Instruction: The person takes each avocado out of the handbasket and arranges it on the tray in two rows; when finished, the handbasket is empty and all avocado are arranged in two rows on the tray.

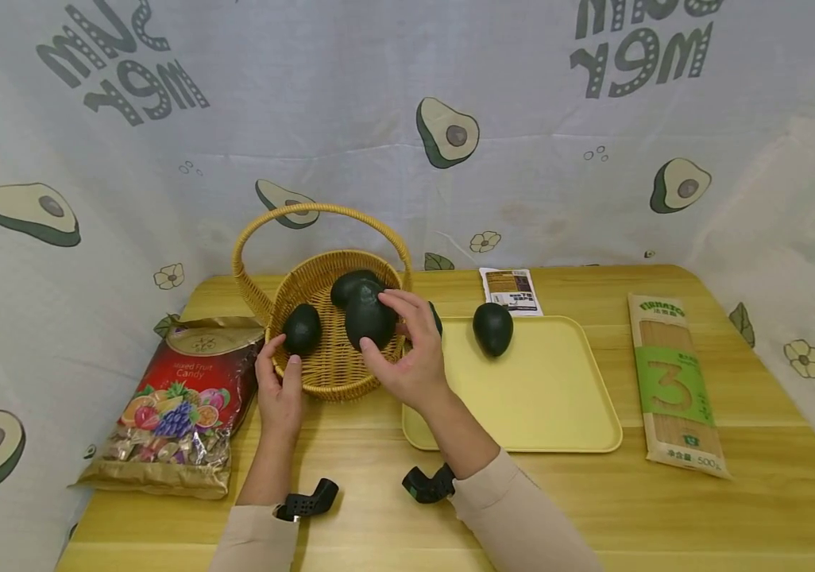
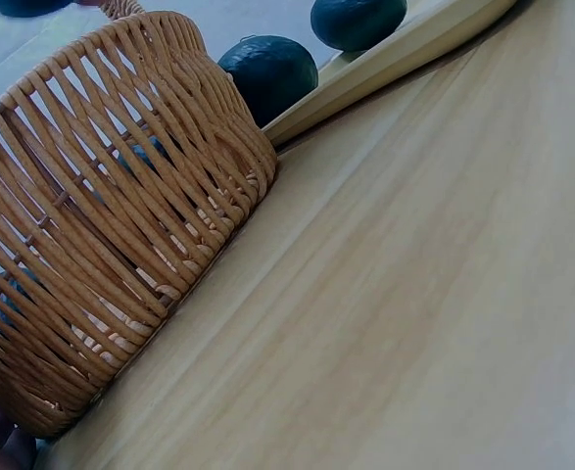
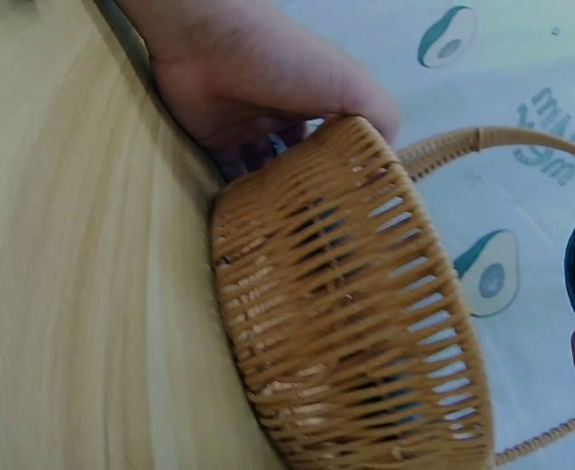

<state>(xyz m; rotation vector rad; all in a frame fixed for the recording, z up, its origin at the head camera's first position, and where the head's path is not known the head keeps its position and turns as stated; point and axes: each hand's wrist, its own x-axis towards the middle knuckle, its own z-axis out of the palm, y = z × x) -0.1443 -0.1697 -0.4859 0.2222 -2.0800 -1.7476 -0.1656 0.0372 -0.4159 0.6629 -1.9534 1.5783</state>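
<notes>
From the head view, the right hand (image 1: 411, 349) curls its fingers round a dark avocado (image 1: 368, 318) at the rim of the wicker basket (image 1: 336, 373), while the left hand (image 1: 280, 389) clasps the basket's near wall, thumb over the rim; a loose grip could drop the fruit onto the worktop (image 1: 379, 508). In the left wrist view, the basket (image 2: 101, 245) sits touching the yellow tray (image 2: 395, 59), so a shove might tip it. The right wrist view shows the left hand (image 3: 258, 73) steadying the basket (image 3: 346, 313).

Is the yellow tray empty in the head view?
No, one dark avocado lies on the yellow tray near its far left corner.
</notes>
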